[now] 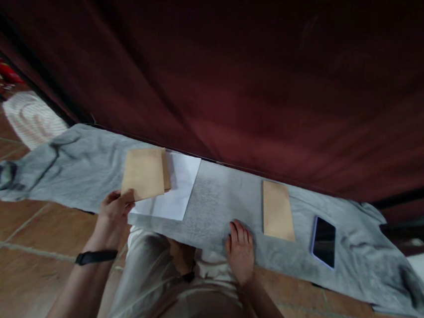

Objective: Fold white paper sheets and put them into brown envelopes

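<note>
Head view: left hand (114, 213) is pinching the near corner of the brown envelopes (145, 172), fingers closed on them, stack lying over white paper (179, 188) on the grey cloth (215, 199) spread on the floor. Right hand (241, 248) is resting flat, fingers spread, holding nothing, beside another envelope (277, 210); phone (324, 241) further right. Step looks like picking up the stack; lifting needs a firmer grip.

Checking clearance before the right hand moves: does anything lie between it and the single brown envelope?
Nothing visible does. The right hand rests on the grey cloth, with only bare cloth between it and the brown envelope.
</note>
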`<action>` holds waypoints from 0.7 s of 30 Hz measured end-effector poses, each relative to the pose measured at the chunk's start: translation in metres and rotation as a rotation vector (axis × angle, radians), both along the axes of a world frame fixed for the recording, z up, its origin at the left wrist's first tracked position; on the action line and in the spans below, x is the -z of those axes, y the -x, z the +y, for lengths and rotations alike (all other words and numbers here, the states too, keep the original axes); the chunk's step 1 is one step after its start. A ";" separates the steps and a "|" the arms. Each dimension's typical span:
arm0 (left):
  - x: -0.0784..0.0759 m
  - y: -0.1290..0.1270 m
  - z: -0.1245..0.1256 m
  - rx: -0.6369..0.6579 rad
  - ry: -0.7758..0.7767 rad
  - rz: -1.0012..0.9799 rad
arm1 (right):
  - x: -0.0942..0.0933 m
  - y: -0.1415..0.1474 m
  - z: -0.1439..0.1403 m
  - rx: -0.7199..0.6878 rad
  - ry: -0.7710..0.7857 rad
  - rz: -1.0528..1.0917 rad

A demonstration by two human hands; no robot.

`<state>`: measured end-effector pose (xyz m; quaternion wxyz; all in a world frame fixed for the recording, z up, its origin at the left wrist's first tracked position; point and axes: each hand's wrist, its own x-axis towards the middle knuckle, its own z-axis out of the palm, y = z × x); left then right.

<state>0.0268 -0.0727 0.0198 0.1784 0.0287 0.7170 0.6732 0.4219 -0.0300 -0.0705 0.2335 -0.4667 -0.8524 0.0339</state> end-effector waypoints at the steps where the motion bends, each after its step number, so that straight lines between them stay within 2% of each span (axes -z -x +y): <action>1: -0.004 -0.007 0.002 0.023 -0.032 -0.041 | -0.002 0.000 0.000 0.002 0.015 -0.003; 5: -0.012 -0.052 0.019 0.144 -0.188 -0.219 | -0.005 -0.001 0.003 -0.003 0.045 -0.005; 8: -0.008 -0.090 0.032 0.226 -0.169 -0.289 | -0.005 -0.001 0.005 -0.015 0.056 -0.005; 11: -0.002 -0.102 0.036 0.238 -0.143 -0.280 | -0.005 -0.004 0.005 -0.026 0.077 -0.009; 13: -0.001 -0.088 0.034 0.213 -0.130 -0.238 | -0.005 -0.007 0.005 -0.031 0.091 0.005; 17: -0.006 -0.027 0.020 0.091 -0.058 -0.071 | -0.005 -0.005 0.013 -0.037 0.188 0.169; 19: -0.006 0.003 0.011 0.028 -0.027 -0.022 | -0.006 0.008 0.024 -0.027 0.338 0.360; 21: -0.002 0.023 0.006 -0.007 0.041 0.006 | -0.010 0.032 0.038 -0.022 0.576 0.591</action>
